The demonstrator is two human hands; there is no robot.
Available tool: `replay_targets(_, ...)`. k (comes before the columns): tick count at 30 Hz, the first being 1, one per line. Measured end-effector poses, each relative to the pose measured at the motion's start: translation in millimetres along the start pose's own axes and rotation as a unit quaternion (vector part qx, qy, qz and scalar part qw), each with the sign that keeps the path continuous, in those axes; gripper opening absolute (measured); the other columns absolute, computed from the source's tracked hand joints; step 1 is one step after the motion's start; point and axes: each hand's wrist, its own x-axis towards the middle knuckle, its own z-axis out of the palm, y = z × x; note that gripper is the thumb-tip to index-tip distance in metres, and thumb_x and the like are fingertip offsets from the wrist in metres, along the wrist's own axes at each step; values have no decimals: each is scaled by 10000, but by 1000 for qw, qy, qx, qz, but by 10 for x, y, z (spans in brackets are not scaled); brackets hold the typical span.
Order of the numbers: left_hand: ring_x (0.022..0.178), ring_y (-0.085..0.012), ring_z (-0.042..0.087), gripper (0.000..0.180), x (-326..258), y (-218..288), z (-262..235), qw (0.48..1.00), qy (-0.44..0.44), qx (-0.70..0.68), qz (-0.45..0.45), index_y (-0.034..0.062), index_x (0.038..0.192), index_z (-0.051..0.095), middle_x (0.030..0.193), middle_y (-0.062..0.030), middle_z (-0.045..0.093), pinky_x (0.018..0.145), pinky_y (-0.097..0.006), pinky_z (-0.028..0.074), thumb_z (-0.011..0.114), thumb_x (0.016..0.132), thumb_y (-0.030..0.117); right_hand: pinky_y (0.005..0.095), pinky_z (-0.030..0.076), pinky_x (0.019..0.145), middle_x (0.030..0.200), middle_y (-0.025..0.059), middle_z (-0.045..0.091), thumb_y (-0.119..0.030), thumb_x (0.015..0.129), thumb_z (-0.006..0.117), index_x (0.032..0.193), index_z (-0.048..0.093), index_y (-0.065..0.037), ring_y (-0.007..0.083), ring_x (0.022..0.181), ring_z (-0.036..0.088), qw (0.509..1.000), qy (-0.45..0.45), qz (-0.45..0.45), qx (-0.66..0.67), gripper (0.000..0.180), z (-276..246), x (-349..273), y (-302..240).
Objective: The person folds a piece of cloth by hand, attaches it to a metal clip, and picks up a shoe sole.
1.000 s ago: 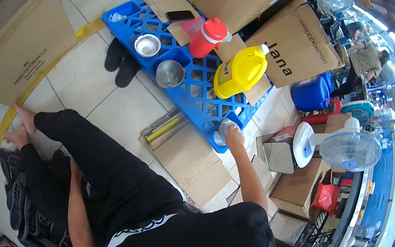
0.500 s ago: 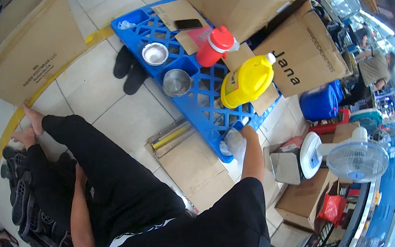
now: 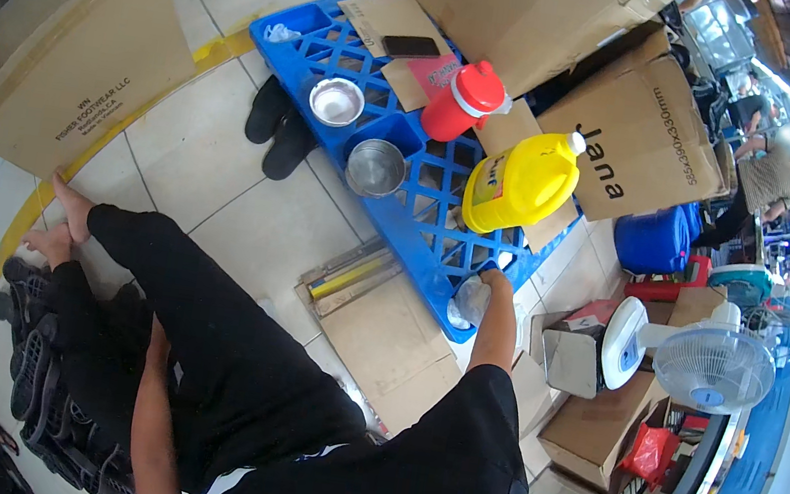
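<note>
My right arm stretches out to the near right corner of the blue plastic pallet (image 3: 396, 223). There my right hand (image 3: 490, 279) is beside a crumpled clear plastic bag (image 3: 471, 300); its fingers are mostly hidden, so any grip is unclear. My left arm reaches down by my bent leg, with the left hand (image 3: 160, 333) partly behind the black trousers and its fingers out of sight. Nearest to it lies a heap of dark shoe soles (image 3: 42, 384). On the pallet are a yellow jug (image 3: 522, 184), a red bottle (image 3: 460, 105) and two metal bowls, one pale inside (image 3: 337, 101), one grey (image 3: 376, 168).
A phone (image 3: 411, 46) lies on cardboard on the pallet. Black slippers (image 3: 278, 130) are on the tiles beside it. Large cartons (image 3: 81, 72) stand left and behind. Flat cardboard (image 3: 392, 343) lies before me; a white fan (image 3: 711, 367) stands right. Another person (image 3: 765, 183) is far right.
The view has shifted, so the pallet and its things appear farther right and lower. My right hand stays at the same pallet corner, and the clear bag by it looks more bunched.
</note>
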Motion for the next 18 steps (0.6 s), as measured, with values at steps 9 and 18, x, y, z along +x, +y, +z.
replay_targets(9, 976, -226, 600, 341, 642, -2122, 1878, 984, 7, -143, -103, -32, 1194, 579, 1129, -112, 639, 801, -380, 468, 514, 956, 203, 428, 429, 974, 1248, 187, 582, -358, 858, 548, 1179, 624, -74, 362, 1204, 518, 999, 43, -20, -23, 436, -50, -6, 293)
replay_targets(18, 975, -220, 598, 335, 1540, -1246, 6052, 939, 22, -298, -168, -33, 1193, 579, 1129, -111, 638, 798, -377, 469, 513, 956, 195, 412, 478, 880, 1149, 214, 630, -441, 792, 630, 1153, 639, -73, 361, 1109, 585, 980, 194, 16, 47, 516, 16, -140, 512)
